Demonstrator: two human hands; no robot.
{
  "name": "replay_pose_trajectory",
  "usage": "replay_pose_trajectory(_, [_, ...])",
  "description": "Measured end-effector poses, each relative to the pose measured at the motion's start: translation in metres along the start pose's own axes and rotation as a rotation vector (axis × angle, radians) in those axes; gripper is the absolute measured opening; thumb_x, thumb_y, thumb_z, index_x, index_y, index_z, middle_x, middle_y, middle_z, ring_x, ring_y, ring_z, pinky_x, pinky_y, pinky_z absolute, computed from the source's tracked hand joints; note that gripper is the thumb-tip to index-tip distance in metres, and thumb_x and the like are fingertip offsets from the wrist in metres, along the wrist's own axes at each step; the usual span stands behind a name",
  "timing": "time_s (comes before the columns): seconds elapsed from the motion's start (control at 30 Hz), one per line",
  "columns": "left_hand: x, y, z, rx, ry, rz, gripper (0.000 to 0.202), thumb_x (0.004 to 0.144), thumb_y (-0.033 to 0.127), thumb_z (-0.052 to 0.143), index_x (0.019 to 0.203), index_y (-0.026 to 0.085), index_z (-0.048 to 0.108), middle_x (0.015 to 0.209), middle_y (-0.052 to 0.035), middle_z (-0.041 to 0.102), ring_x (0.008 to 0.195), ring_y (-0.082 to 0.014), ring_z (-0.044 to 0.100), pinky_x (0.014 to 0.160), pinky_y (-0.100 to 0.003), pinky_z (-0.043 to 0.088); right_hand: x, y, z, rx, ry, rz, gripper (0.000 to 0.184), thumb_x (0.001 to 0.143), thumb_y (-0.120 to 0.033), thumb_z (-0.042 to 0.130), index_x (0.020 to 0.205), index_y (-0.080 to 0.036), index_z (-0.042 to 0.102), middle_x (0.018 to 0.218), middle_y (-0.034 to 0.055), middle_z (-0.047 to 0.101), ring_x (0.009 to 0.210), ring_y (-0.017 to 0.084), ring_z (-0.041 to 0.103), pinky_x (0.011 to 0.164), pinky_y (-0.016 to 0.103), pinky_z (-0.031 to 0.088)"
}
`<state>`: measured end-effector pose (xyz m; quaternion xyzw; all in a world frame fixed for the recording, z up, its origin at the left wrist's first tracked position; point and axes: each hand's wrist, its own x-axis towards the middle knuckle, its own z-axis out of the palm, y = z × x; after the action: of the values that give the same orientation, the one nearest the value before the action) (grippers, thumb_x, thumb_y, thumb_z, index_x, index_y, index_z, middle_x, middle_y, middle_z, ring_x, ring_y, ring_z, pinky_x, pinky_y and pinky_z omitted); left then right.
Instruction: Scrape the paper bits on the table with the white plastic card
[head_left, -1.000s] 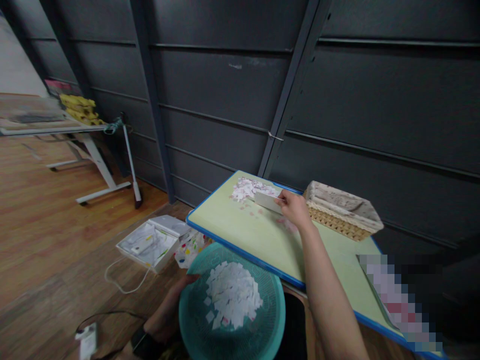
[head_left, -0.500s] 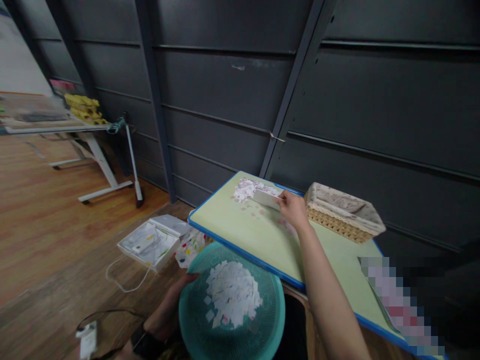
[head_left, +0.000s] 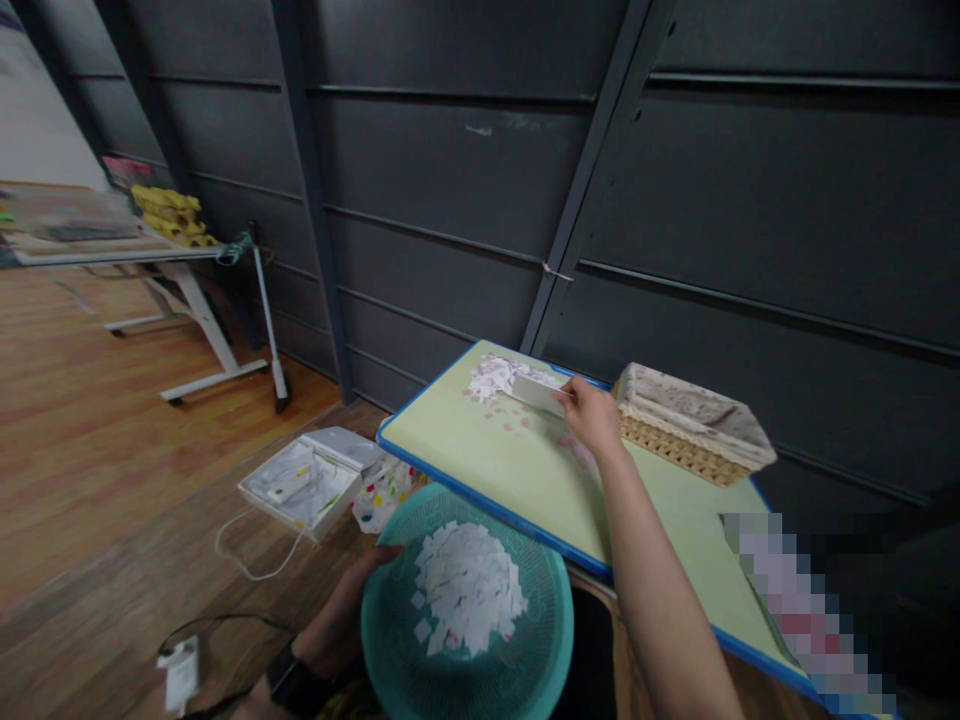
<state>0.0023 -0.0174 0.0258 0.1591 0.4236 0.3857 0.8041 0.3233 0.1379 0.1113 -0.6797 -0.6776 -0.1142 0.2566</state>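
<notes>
My right hand (head_left: 594,415) reaches across the pale green table (head_left: 487,460) and is closed on a white card (head_left: 537,394), whose long edge rests on the tabletop beside a heap of small paper scraps (head_left: 496,376) at the far corner. My left hand (head_left: 352,600) grips the left rim of a teal plastic basket (head_left: 465,610) held below the table's near blue edge. A pile of white paper scraps (head_left: 466,586) lies inside the basket.
A wicker basket with a cloth lining (head_left: 694,420) stands on the table right of my hand. On the wooden floor lie an open white box (head_left: 304,483) with a cable and a small white device (head_left: 178,672). A white-legged table (head_left: 112,250) stands far left.
The view shifted slightly. My right hand with the card has edged a little toward the far scrap heap. The left hand and basket have barely moved.
</notes>
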Motion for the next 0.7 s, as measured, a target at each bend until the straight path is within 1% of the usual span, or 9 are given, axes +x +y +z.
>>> replay_pose_trajectory(0.1, [-0.002, 0.002, 0.005, 0.0, 0.019, 0.016, 0.01, 0.073, 0.026, 0.067, 0.071, 0.017, 0.067, 0.062, 0.0, 0.075, 0.059, -0.0153, 0.068, 0.061, -0.024, 0.052, 0.0, -0.003, 0.007, 0.011, -0.009, -0.008, 0.021, 0.085, -0.032, 0.045, 0.089, -0.02, 0.061, 0.073, 0.0059, 0.066, 0.064, 0.019, 0.055, 0.057, 0.026, 0.027])
replay_pose_trajectory(0.2, [-0.003, 0.003, 0.008, -0.001, 0.045, 0.017, 0.012, 0.073, 0.028, 0.066, 0.07, 0.017, 0.067, 0.06, 0.0003, 0.074, 0.057, -0.0149, 0.067, 0.059, -0.024, 0.051, -0.001, -0.004, 0.009, 0.031, -0.043, -0.033, 0.02, 0.084, -0.031, 0.045, 0.087, -0.02, 0.061, 0.07, 0.0045, 0.065, 0.062, 0.018, 0.054, 0.057, 0.026, 0.027])
replay_pose_trajectory(0.3, [-0.002, 0.002, 0.005, 0.021, 0.013, -0.008, 0.014, 0.076, 0.028, 0.064, 0.071, 0.015, 0.068, 0.06, -0.0002, 0.074, 0.057, -0.0161, 0.067, 0.059, -0.025, 0.051, -0.001, -0.001, 0.002, 0.076, -0.062, -0.064, 0.017, 0.082, -0.032, 0.047, 0.082, -0.021, 0.06, 0.069, 0.0033, 0.064, 0.062, 0.018, 0.054, 0.057, 0.025, 0.028])
replay_pose_trajectory(0.4, [0.0, 0.001, 0.0, 0.02, -0.034, -0.013, 0.015, 0.077, 0.028, 0.063, 0.072, 0.015, 0.069, 0.063, -0.0001, 0.075, 0.059, -0.017, 0.067, 0.061, -0.026, 0.051, -0.001, 0.003, -0.006, 0.121, -0.054, -0.058, 0.017, 0.08, -0.032, 0.049, 0.078, -0.02, 0.06, 0.068, 0.0027, 0.063, 0.063, 0.017, 0.053, 0.057, 0.024, 0.028])
replay_pose_trajectory(0.5, [0.002, 0.0, -0.003, 0.02, -0.037, -0.007, 0.013, 0.076, 0.026, 0.063, 0.072, 0.016, 0.07, 0.063, 0.0011, 0.075, 0.061, -0.0175, 0.067, 0.062, -0.026, 0.051, -0.001, 0.002, -0.008, 0.135, -0.037, -0.042, 0.017, 0.08, -0.032, 0.048, 0.078, -0.02, 0.06, 0.069, 0.003, 0.063, 0.062, 0.017, 0.053, 0.057, 0.025, 0.029])
replay_pose_trajectory(0.6, [0.002, 0.0, -0.002, 0.041, -0.01, 0.017, 0.009, 0.074, 0.024, 0.065, 0.07, 0.017, 0.07, 0.061, 0.0019, 0.074, 0.058, -0.017, 0.067, 0.06, -0.025, 0.05, -0.002, -0.005, 0.0, 0.148, -0.038, -0.061, 0.018, 0.081, -0.033, 0.047, 0.08, -0.021, 0.06, 0.068, 0.0026, 0.063, 0.061, 0.017, 0.053, 0.057, 0.025, 0.029])
replay_pose_trajectory(0.7, [0.0, 0.001, 0.0, 0.033, 0.002, 0.025, 0.01, 0.073, 0.024, 0.066, 0.07, 0.016, 0.07, 0.062, 0.0006, 0.074, 0.061, -0.0176, 0.067, 0.061, -0.025, 0.051, -0.003, -0.011, 0.01, 0.153, -0.04, -0.095, 0.017, 0.083, -0.031, 0.045, 0.083, -0.021, 0.059, 0.07, 0.0032, 0.064, 0.061, 0.017, 0.054, 0.057, 0.025, 0.028])
